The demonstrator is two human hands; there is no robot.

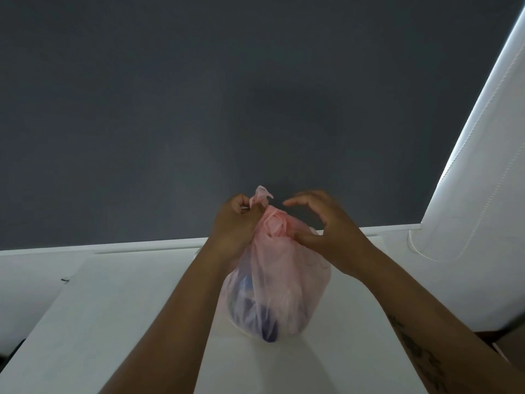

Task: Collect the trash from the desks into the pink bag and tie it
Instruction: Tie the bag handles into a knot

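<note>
A translucent pink bag (272, 291) stands on the white desk (136, 308), bulging with dark blue and pale trash seen through the plastic. Its top is gathered into a twisted knot between my hands. My left hand (235, 220) is closed on one loose end of the bag, which sticks up above my fist. My right hand (324, 226) is at the knot's right side, thumb pressed against the plastic, fingers curled and spread above it.
A dark grey wall (199, 109) rises right behind the desk's far edge. A white roller blind (477, 194) with a bead cord hangs at the right. A small dark mark lies at the desk's left edge.
</note>
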